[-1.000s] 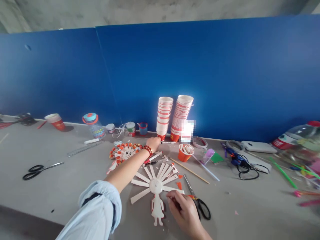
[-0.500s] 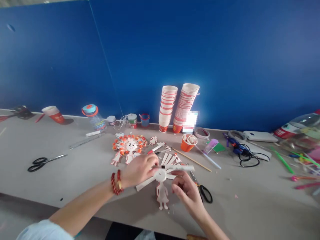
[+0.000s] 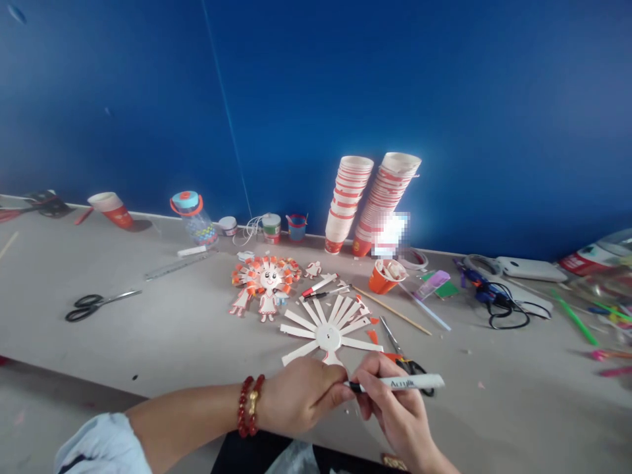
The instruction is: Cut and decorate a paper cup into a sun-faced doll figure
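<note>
My right hand (image 3: 395,401) grips a white acrylic marker (image 3: 417,382) held nearly level, its black end pointing left. The thumb and fingers of my left hand (image 3: 303,398) are pinched together at that black end; whether they hold a separate cap is hidden. Just beyond them lies a white paper doll (image 3: 328,337) with long white strips fanning out around its round head. A small dark mark shows on the face, and my left hand covers most of the body. Beside it, black-handled scissors (image 3: 392,337) are partly behind my right hand.
Finished-looking dolls with orange-tipped hair (image 3: 270,280) lie behind left. Farther back stand two stacks of paper cups (image 3: 348,204) and an orange cup of scraps (image 3: 384,276). Another pair of scissors (image 3: 91,304) lies left. A wooden stick (image 3: 392,309) and a cable (image 3: 498,309) lie right.
Both hands have moved down toward the table edge with the marker, uncovering the doll's head and strips. My right hand now wraps around the marker's barrel. The view has shifted slightly.
</note>
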Tool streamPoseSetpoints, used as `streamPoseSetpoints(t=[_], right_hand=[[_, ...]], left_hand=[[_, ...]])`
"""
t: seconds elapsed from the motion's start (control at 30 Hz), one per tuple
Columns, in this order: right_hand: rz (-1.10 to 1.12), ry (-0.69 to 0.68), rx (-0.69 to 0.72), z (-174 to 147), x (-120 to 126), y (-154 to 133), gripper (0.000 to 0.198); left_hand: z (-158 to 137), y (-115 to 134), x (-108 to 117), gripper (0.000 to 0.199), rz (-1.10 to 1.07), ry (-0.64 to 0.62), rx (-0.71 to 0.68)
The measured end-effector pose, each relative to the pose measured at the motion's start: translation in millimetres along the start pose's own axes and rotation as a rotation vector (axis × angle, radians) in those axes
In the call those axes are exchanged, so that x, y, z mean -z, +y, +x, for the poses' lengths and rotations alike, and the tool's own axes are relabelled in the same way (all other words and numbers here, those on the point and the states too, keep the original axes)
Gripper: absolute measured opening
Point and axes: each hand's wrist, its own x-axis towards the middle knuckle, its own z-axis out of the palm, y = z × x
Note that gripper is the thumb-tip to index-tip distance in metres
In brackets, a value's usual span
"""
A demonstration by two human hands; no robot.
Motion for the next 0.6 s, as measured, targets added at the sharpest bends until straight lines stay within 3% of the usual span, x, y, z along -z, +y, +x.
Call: streamPoseSetpoints(t=[0.1, 0.17, 0.27, 0.37, 0.43, 0.6], right_hand=[[0.158, 0.362, 0.237, 14.6, 26.7, -30.0, 0.024], [0.159, 0.442, 0.291, 25.7, 37.0, -36.7, 0.019], [-0.025, 0.166, 0.018, 39.8, 31.4, -21.1, 0.02], [-0.156, -0.005, -0.09, 51.8, 16.7, 3.9, 0.021], [-0.258, -0.032, -0.089, 58.2, 12.5, 15.0, 0.019], [-0.384, -0.054, 0.01, 65.7, 15.3, 29.1, 0.001]], left_hand=[[-11.1, -6.9, 4.5, 0.056, -0.177, -0.017, 0.093], [-14.2, -18.3, 4.0, 0.048, -0.041, 0.122, 0.141], [-7.2, -34.2, -0.4, 0.038, 0.27, 0.179, -0.084], [5.2, -42.7, -4.4, 0.02, 0.419, 0.163, -0.232], [9.5, -47.2, -5.7, 0.011, 0.456, 0.166, -0.28], [8.2, -61.7, -9.3, 0.014, 0.469, 0.18, -0.275]])
